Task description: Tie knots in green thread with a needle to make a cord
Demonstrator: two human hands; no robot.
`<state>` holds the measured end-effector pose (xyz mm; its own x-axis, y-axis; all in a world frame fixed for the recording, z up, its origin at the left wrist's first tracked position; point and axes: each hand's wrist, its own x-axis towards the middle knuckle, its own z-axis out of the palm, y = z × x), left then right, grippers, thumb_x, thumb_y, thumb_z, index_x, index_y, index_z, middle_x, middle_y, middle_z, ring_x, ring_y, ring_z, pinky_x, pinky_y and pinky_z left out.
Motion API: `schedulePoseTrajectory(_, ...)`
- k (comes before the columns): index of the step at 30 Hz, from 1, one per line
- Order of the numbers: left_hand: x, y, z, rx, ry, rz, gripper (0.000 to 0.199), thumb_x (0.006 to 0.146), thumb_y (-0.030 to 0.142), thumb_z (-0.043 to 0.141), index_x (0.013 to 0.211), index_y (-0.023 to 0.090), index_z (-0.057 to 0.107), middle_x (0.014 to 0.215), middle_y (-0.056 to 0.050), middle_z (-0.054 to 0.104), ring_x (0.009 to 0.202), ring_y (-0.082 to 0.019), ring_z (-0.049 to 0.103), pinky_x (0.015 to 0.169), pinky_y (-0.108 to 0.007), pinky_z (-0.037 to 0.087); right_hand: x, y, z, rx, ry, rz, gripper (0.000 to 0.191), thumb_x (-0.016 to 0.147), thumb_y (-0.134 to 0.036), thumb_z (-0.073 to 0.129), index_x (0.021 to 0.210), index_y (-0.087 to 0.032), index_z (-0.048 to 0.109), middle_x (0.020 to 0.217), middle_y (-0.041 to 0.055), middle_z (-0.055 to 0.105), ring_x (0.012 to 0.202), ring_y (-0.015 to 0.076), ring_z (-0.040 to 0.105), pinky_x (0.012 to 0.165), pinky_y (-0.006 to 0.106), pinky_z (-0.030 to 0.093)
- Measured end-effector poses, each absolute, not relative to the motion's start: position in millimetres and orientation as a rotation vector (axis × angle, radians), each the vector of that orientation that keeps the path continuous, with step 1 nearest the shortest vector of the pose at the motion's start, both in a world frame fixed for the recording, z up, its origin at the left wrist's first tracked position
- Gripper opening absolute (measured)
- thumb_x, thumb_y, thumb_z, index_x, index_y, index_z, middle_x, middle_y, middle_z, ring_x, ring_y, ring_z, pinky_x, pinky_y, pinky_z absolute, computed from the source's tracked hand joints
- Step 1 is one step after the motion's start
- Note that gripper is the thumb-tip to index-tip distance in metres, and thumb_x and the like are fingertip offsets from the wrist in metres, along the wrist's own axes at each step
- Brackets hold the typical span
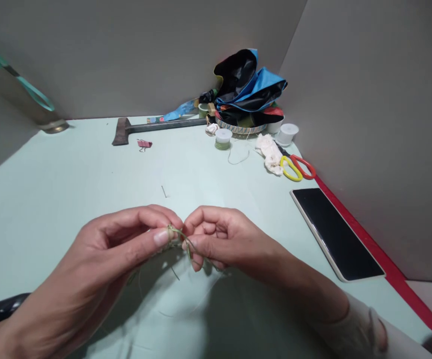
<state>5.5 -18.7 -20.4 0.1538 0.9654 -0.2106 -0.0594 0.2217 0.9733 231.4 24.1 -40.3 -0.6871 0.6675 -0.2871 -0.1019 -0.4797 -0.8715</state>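
The left hand [126,244] and the right hand [216,239] both pinch a thin green string [180,237] with closed fingers, apparently tying a knot; the next pull probably needs steady tension.

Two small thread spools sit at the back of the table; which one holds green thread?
The white-capped spool of green thread, left of the crumpled white cloth. The other, the all-white spool, sits nearer the right wall.

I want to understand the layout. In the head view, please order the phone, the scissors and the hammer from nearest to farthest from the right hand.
1. Phone: right of the right hand, by the red edge.
2. Scissors: farther back on the right.
3. Hammer: far back, left of centre, near the wall.
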Motion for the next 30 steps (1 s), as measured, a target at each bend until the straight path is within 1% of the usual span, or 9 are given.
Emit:
schedulePoseTrajectory(4,2.1,-19.2,-17.6,1.064,1.135,0.980,0.024,0.101,0.039,0.104,0.079,0.033,0.098,0.096,0.000,0.089,0.090,-0.016,0.084,0.078,-0.011,0.067,233.6,24.4,-43.5,-0.818,-1.284,2.242,0.030,0.092,-0.022,0.103,0.095,-0.022,0.073,0.075,-0.0066,0.076,0.065,0.0101,0.051,0.061,0.021,0.041)
schedulePoseTrajectory(9,-0.3,-20.6,-19.0,0.982,1.128,0.951,0.022,0.098,0.044,0.107,0.084,0.030,0.099,0.095,-0.001,0.089,0.088,-0.014,0.081,0.070,-0.007,0.063,237.3,23.3,-43.1,-0.810,-1.443,2.201,0.026,0.097,-0.031,0.097,0.093,-0.022,0.074,0.085,-0.0024,0.077,0.071,0.0121,0.056,0.069,0.025,0.048)
schedulePoseTrajectory(12,1.1,-19.5,-18.3,0.979,1.183,0.989,0.024,0.095,0.042,0.109,0.078,0.030,0.097,0.096,-0.001,0.088,0.088,-0.014,0.080,0.071,-0.005,0.062,240.4,19.7,-42.6,-1.014,-1.730,1.675,0.014,0.109,-0.033,0.080,0.100,-0.022,0.079,0.095,0.0013,0.082,0.082,0.0175,0.069,0.079,0.032,0.055)
schedulePoseTrajectory(14,2.9,-17.4,-16.4,0.991,1.225,1.027,0.025,0.092,0.041,0.110,0.074,0.029,0.095,0.094,-0.002,0.087,0.084,-0.013,0.076,0.070,-0.006,0.063,240.9,15.3,-41.6,-1.101,-1.793,1.244,0.011,0.110,-0.027,0.071,0.107,-0.023,0.081,0.108,0.0049,0.088,0.100,0.0225,0.078,0.093,0.037,0.060)
schedulePoseTrajectory(16,4.8,-15.6,-14.4,1.003,1.263,1.048,0.024,0.089,0.042,0.111,0.076,0.028,0.096,0.092,-0.003,0.087,0.077,-0.013,0.070,0.069,-0.006,0.063,239.6,9.3,-40.4,-1.096,-1.758,0.939,0.011,0.108,-0.020,0.069,0.109,-0.023,0.079,0.115,0.0064,0.090,0.108,0.0235,0.081,0.101,0.039,0.062)
schedulePoseTrajectory(19,6.4,-15.7,-12.9,1.012,1.273,1.040,0.024,0.088,0.046,0.112,0.079,0.028,0.099,0.090,-0.004,0.088,0.075,-0.014,0.071,0.067,-0.007,0.063,235.2,-1.8,-41.0,-0.951,-1.778,0.622,0.015,0.110,-0.013,0.068,0.106,-0.024,0.078,0.103,0.0034,0.090,0.093,0.0207,0.083,0.089,0.035,0.065)
schedulePoseTrajectory(21,6.1,-17.2,-13.3,0.995,1.262,1.033,0.023,0.084,0.044,0.114,0.076,0.028,0.099,0.091,-0.004,0.090,0.076,-0.014,0.075,0.067,-0.006,0.063,231.6,-9.4,-45.0,-0.813,-1.862,0.541,0.018,0.113,-0.011,0.068,0.108,-0.025,0.079,0.101,0.0020,0.091,0.089,0.0192,0.082,0.085,0.034,0.065)
schedulePoseTrajectory(25,3.8,-19.8,-15.7,0.885,1.273,1.019,0.029,0.075,0.048,0.121,0.079,0.029,0.100,0.088,-0.003,0.092,0.075,-0.013,0.079,0.062,-0.005,0.063,223.5,-21.7,-58.6,-0.672,-2.018,0.463,0.014,0.125,-0.021,0.068,0.118,-0.020,0.080,0.097,0.0034,0.093,0.077,0.0172,0.080,0.076,0.034,0.063)
schedulePoseTrajectory(30,6.0,-19.4,-12.6,0.724,1.221,0.978,0.040,0.070,0.053,0.126,0.088,0.026,0.102,0.086,-0.003,0.093,0.080,-0.014,0.086,0.059,0.000,0.059,216.4,-26.4,-70.7,-0.766,-1.994,0.353,0.019,0.127,-0.035,0.071,0.124,-0.019,0.080,0.100,0.0052,0.095,0.083,0.0209,0.087,0.082,0.036,0.065)
